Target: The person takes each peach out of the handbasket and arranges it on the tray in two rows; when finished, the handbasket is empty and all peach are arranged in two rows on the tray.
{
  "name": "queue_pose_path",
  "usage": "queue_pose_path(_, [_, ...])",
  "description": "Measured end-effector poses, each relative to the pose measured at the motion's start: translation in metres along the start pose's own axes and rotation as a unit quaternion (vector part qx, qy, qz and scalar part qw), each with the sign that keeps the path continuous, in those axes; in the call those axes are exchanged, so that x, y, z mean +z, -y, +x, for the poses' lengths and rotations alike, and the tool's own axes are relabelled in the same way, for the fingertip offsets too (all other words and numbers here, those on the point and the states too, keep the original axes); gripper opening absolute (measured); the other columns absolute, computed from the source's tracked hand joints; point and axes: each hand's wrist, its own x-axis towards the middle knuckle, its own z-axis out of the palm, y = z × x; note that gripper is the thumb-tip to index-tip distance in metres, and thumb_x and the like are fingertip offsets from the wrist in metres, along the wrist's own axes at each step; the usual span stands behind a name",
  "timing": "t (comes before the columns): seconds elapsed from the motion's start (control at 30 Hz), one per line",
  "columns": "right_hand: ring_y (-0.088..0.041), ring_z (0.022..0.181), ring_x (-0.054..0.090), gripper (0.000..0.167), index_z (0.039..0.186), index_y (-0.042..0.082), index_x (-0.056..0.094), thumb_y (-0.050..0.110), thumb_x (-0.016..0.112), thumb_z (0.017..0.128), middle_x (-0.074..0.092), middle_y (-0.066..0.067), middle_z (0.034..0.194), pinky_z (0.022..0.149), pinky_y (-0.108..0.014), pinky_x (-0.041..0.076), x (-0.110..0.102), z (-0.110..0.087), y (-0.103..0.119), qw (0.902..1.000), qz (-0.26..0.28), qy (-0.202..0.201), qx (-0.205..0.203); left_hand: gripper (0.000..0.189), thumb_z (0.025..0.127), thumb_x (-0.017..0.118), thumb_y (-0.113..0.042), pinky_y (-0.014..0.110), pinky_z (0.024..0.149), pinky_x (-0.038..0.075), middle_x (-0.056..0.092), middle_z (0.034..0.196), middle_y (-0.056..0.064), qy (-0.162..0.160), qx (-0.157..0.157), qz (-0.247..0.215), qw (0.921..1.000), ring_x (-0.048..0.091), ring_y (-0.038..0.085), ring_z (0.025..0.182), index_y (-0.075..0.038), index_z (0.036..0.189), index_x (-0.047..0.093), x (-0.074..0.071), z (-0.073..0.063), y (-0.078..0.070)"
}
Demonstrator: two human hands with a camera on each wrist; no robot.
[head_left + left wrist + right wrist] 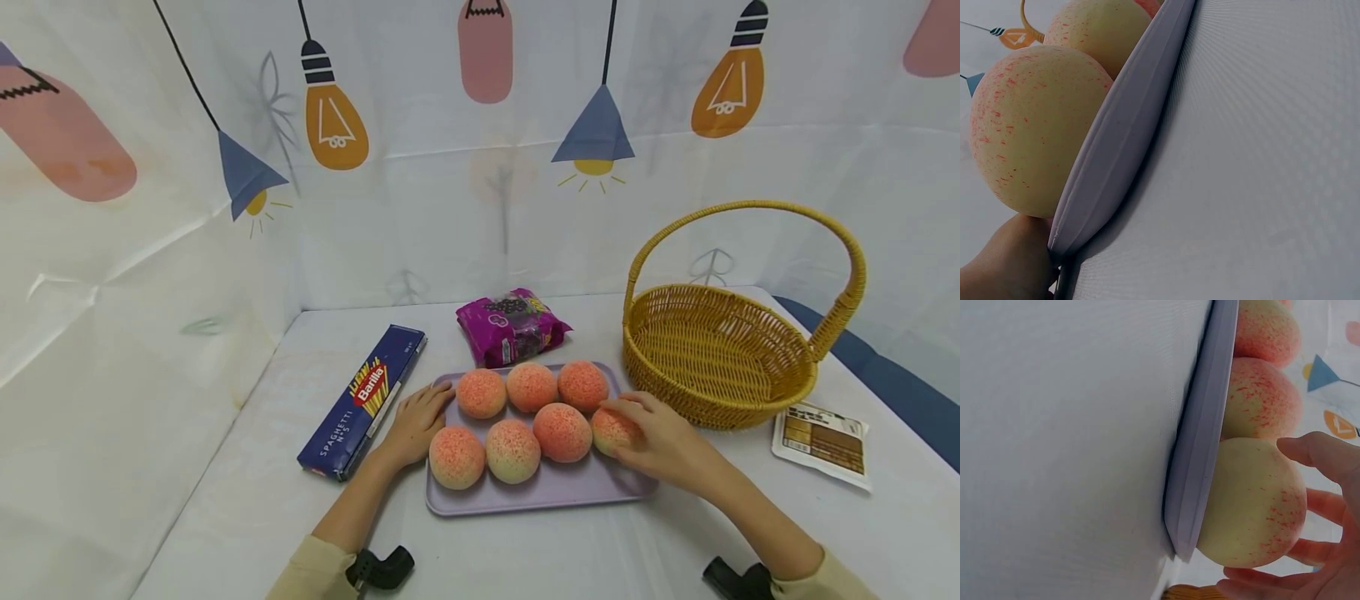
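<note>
A lilac tray (525, 497) holds several round peaches, pink-red and pale yellow. My right hand (663, 442) has its fingers and thumb curved around the peach (613, 431) at the right end of the front row. In the right wrist view that peach (1250, 506) sits on the tray, thumb near its upper side and fingers behind. My left hand (414, 425) rests against the tray's left edge, fingers lying along the rim, beside the front-left peach (457, 457). The left wrist view shows only part of this hand (1013, 262), below a peach (1035, 131).
A blue spaghetti box (362, 402) lies left of the tray. Behind the tray is a purple packet (512, 327). At the right stands a yellow wicker basket (712, 400) with a tall handle, and a brown-and-white packet (821, 442) lies beside it.
</note>
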Motion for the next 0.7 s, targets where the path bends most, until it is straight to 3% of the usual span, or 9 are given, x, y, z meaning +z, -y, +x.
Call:
queue_pose_path(0.37, [-0.033,0.106,0.051,0.045,0.117,0.011,0.061,0.03,0.071,0.078,0.054,-0.012,0.117,0.084,-0.053,0.043,0.0002,0.0011,-0.0008,0.9998,0.006,-0.011,-0.018,0.04,0.095,0.041,-0.013,0.052,0.103,0.018,0.037,0.143,0.01,-0.003,-0.007,-0.003,1.0,0.028,0.034,0.131,-0.008,0.134,0.046,-0.0013,-0.0027,0.0012])
queue_pose_path(0.7, [-0.038,0.106,0.047,0.046,0.12,0.006,0.056,0.017,0.071,0.079,0.051,-0.021,0.12,0.084,-0.054,0.04,-0.0012,0.0023,-0.0012,0.9973,0.006,-0.057,-0.045,0.038,0.095,0.038,-0.012,0.053,0.102,0.018,0.036,0.143,0.012,0.014,-0.018,-0.011,0.9997,0.03,0.032,0.131,-0.009,0.132,0.047,-0.0081,0.0014,0.0018])
